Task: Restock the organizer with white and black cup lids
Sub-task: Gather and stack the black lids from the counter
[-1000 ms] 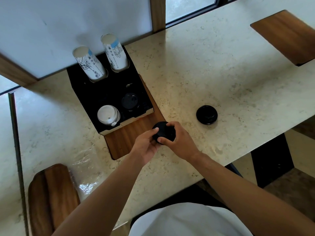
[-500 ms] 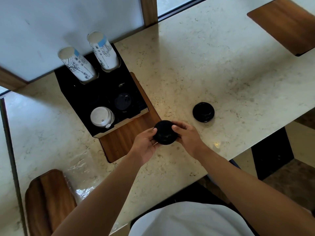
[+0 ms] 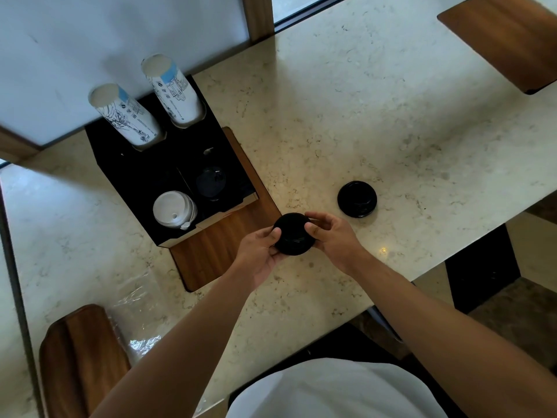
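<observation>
1. Head view: round black plastic lid stack (image 3: 294,235) pinched between left hand (image 3: 261,255) and right hand (image 3: 331,236), held just above pale marble bench (image 3: 391,116), just beside wooden board (image 3: 220,251).
2. Left grip curled round stack's near edge; right grip pinching far edge, fingers partly lifted.
3. Black box organizer (image 3: 135,182) close to the left: white lids (image 3: 174,209) in front-left slot, black lids (image 3: 211,182) in right slot.
4. Best move, judged: square stack, go to right slot, lower level, release late.
5. Single black lid (image 3: 357,199) lying loose on bench, collect after.
6. Risk: stack splaying, catching slot wall.
</observation>
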A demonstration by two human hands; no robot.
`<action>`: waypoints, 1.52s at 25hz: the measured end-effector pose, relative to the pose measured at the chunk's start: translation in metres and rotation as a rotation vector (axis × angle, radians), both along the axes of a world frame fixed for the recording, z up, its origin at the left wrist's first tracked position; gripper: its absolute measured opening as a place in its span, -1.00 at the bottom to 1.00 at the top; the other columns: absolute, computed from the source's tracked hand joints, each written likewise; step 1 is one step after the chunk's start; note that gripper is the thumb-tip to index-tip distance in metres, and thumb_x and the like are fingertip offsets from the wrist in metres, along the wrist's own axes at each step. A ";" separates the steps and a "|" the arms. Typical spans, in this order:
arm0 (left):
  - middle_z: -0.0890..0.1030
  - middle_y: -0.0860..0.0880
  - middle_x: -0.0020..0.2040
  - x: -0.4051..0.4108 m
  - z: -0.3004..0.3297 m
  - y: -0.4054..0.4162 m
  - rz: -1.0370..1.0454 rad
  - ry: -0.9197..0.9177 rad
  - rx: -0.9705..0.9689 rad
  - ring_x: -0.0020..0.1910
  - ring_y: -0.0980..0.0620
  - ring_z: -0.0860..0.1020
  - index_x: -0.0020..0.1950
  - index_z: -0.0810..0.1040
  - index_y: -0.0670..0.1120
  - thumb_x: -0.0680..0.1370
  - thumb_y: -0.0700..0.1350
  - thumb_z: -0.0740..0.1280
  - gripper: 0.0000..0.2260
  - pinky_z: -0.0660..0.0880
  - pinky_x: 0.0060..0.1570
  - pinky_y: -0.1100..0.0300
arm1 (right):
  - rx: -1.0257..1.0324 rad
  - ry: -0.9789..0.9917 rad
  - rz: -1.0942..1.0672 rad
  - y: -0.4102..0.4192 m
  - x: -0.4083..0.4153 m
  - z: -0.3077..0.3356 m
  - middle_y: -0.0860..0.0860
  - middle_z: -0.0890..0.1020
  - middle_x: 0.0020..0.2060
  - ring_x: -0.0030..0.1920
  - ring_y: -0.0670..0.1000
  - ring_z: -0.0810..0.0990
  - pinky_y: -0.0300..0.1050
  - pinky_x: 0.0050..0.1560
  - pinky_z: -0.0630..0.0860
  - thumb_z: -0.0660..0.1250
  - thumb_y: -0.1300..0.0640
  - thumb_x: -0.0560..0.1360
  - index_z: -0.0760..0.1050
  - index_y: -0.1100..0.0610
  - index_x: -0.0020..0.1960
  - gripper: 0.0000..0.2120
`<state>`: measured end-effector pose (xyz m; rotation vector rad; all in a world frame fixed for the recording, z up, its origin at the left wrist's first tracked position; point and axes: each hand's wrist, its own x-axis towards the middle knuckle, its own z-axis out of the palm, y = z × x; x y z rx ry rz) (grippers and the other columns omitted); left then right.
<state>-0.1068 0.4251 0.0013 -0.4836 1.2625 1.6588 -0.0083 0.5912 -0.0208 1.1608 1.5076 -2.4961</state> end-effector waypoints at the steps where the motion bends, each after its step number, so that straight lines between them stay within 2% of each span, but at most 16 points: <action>1: 0.72 -0.28 0.11 0.000 0.000 0.001 0.002 0.000 0.001 0.12 -0.24 0.70 0.22 0.58 -0.32 0.65 -0.24 0.31 -0.80 0.68 -0.03 -0.02 | 0.010 -0.014 0.023 0.001 -0.001 0.000 0.15 0.69 0.17 0.18 0.13 0.70 0.08 0.17 0.65 0.41 0.25 0.59 0.53 0.20 0.33 -0.68; 3: 0.73 -0.26 0.07 -0.001 0.000 0.003 0.015 0.001 -0.005 0.09 -0.21 0.71 0.20 0.58 -0.31 0.65 -0.25 0.31 -0.81 0.68 -0.07 0.00 | 0.178 -0.075 0.089 0.008 -0.004 0.004 0.11 0.69 0.14 0.14 0.09 0.70 0.03 0.17 0.66 0.39 0.16 0.61 0.57 0.18 0.29 -0.73; 6: 0.74 -0.23 0.06 -0.002 0.001 0.004 0.044 -0.002 -0.037 0.06 -0.17 0.72 0.22 0.59 -0.29 0.64 -0.26 0.32 -0.81 0.69 -0.07 -0.01 | 0.818 -0.199 0.087 0.030 -0.007 0.008 0.06 0.67 0.03 -0.01 -0.01 0.65 -0.11 0.07 0.61 0.36 0.10 0.61 0.63 0.14 0.13 -0.84; 8: 0.72 -0.24 0.12 -0.003 0.003 0.003 0.068 -0.024 -0.065 0.09 -0.18 0.71 0.24 0.59 -0.26 0.64 -0.26 0.33 -0.81 0.69 -0.02 -0.05 | 1.178 -0.306 0.044 0.048 -0.006 0.007 0.13 0.58 0.12 0.12 0.10 0.53 0.00 0.22 0.52 0.42 0.11 0.55 0.61 0.16 0.14 -0.80; 10: 0.68 -0.25 0.20 -0.004 0.004 0.002 0.082 -0.049 -0.067 0.18 -0.20 0.67 0.28 0.57 -0.23 0.63 -0.24 0.32 -0.77 0.66 0.09 -0.08 | 1.311 -0.467 0.128 0.064 -0.004 0.003 0.20 0.46 0.28 0.29 0.23 0.41 0.13 0.34 0.43 0.47 0.05 0.47 0.56 0.15 0.24 -0.62; 13: 0.63 -0.24 0.27 -0.004 0.007 0.001 0.096 -0.066 -0.063 0.24 -0.20 0.62 0.36 0.53 -0.22 0.63 -0.22 0.31 -0.70 0.57 0.27 -0.15 | 1.262 -0.566 0.335 0.074 -0.003 -0.003 0.20 0.33 0.46 0.44 0.26 0.28 0.17 0.46 0.30 0.49 0.00 0.42 0.47 0.12 0.34 -0.46; 17: 0.62 -0.24 0.29 -0.003 0.012 -0.004 0.122 -0.082 -0.049 0.25 -0.19 0.61 0.38 0.51 -0.22 0.63 -0.22 0.31 -0.68 0.66 0.09 -0.05 | 1.211 -0.481 0.308 0.076 -0.001 0.000 0.20 0.35 0.44 0.43 0.26 0.30 0.12 0.44 0.35 0.50 0.07 0.43 0.49 0.12 0.33 -0.50; 20: 0.64 -0.23 0.27 -0.002 0.015 -0.010 0.131 -0.083 -0.050 0.23 -0.19 0.63 0.37 0.52 -0.23 0.63 -0.22 0.31 -0.70 0.68 0.00 -0.03 | 1.117 -0.201 0.232 0.056 -0.002 0.017 0.10 0.41 0.34 0.36 0.15 0.35 -0.12 0.32 0.39 0.56 0.05 0.39 0.53 0.01 0.25 -0.54; 22: 0.67 -0.24 0.22 -0.002 0.018 -0.014 0.122 -0.086 -0.052 0.20 -0.20 0.66 0.34 0.53 -0.24 0.63 -0.22 0.31 -0.72 0.66 0.06 -0.05 | 1.040 0.008 0.311 0.032 -0.004 0.031 -0.02 0.40 0.30 0.32 0.04 0.36 -0.33 0.26 0.31 0.56 -0.01 0.35 0.52 -0.11 0.21 -0.53; 24: 0.70 -0.25 0.17 0.000 0.023 -0.020 0.074 -0.070 -0.057 0.16 -0.20 0.69 0.30 0.56 -0.24 0.64 -0.20 0.31 -0.75 0.67 0.05 -0.05 | 0.990 0.129 0.449 0.006 -0.006 0.040 -0.09 0.40 0.28 0.29 -0.03 0.42 -0.44 0.24 0.32 0.55 -0.08 0.32 0.49 -0.17 0.21 -0.51; 26: 0.70 -0.26 0.17 0.002 0.028 -0.028 0.006 -0.018 -0.060 0.14 -0.19 0.69 0.28 0.61 -0.25 0.65 -0.19 0.31 -0.75 0.67 0.05 -0.05 | 0.958 0.182 0.555 -0.012 -0.007 0.043 -0.11 0.40 0.27 0.27 -0.07 0.46 -0.45 0.27 0.39 0.57 -0.06 0.33 0.47 -0.14 0.25 -0.46; 28: 0.69 -0.27 0.19 0.004 0.031 -0.037 -0.029 0.041 -0.047 0.15 -0.20 0.68 0.29 0.63 -0.24 0.66 -0.19 0.28 -0.74 0.65 0.11 -0.06 | 0.948 0.216 0.624 -0.024 -0.009 0.046 -0.10 0.42 0.28 0.27 -0.07 0.48 -0.33 0.31 0.46 0.59 0.00 0.34 0.45 -0.08 0.32 -0.40; 32: 0.72 -0.22 0.15 0.007 0.033 -0.054 0.021 0.054 -0.049 0.07 -0.13 0.71 0.27 0.64 -0.19 0.69 -0.19 0.25 -0.76 0.67 -0.07 0.08 | 0.916 0.211 0.713 -0.038 -0.012 0.050 -0.07 0.45 0.32 0.31 -0.05 0.47 -0.18 0.30 0.50 0.57 -0.03 0.33 0.34 -0.04 0.45 -0.24; 38: 0.71 -0.21 0.15 0.017 0.032 -0.075 0.164 -0.034 -0.047 0.13 -0.16 0.68 0.20 0.68 -0.18 0.69 -0.16 0.26 -0.77 0.67 -0.07 0.06 | 0.925 0.214 0.827 -0.055 -0.018 0.055 -0.17 0.36 0.29 0.28 -0.13 0.44 -0.33 0.20 0.49 0.54 -0.06 0.34 0.31 -0.10 0.46 -0.24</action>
